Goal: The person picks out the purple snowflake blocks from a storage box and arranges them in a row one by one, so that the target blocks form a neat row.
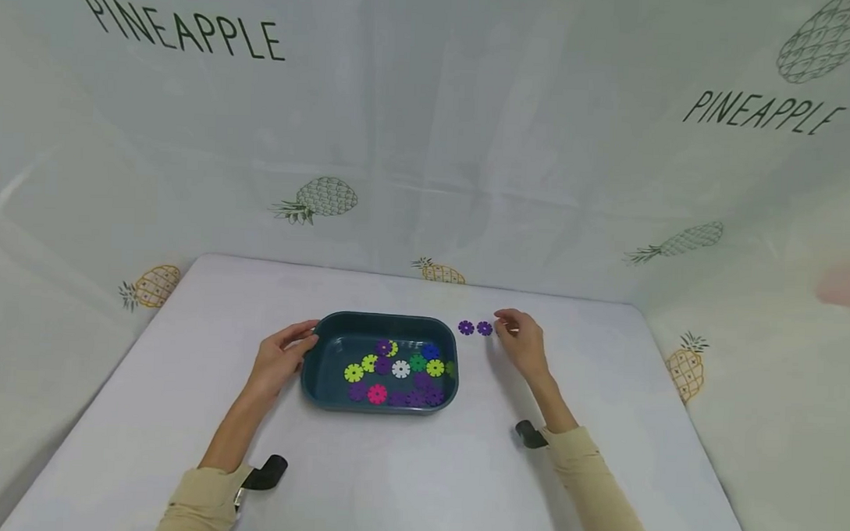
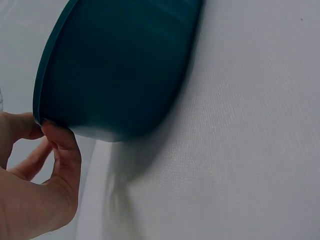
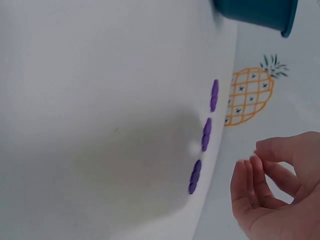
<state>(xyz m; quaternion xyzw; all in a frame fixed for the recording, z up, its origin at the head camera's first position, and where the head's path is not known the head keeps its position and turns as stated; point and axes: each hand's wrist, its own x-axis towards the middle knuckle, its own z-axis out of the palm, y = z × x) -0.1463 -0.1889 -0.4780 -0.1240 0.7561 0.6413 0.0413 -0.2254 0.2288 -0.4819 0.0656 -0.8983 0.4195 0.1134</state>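
A dark teal tray (image 1: 340, 339) stands on the white table, holding several notched flower-shaped discs in purple, yellow, green, blue, white and pink. My left hand (image 1: 278, 360) pinches the tray's left rim between thumb and fingers, as the left wrist view also shows. Right of the tray lie a purple disc (image 1: 466, 328) and a second purple disc (image 1: 484, 328). The right wrist view reveals a third purple disc (image 3: 195, 176) in that row, hidden by the hand in the head view. My right hand (image 1: 523, 347) hovers over this row's end, fingers bent loosely, with nothing visible between them.
The white table (image 1: 403, 483) ends at a back edge just beyond the disc row. Behind it hangs a pale curtain (image 1: 512, 175) printed with pineapples. A dark wrist camera (image 1: 266, 473) sits on the left wrist and another dark camera (image 1: 530, 434) on the right.
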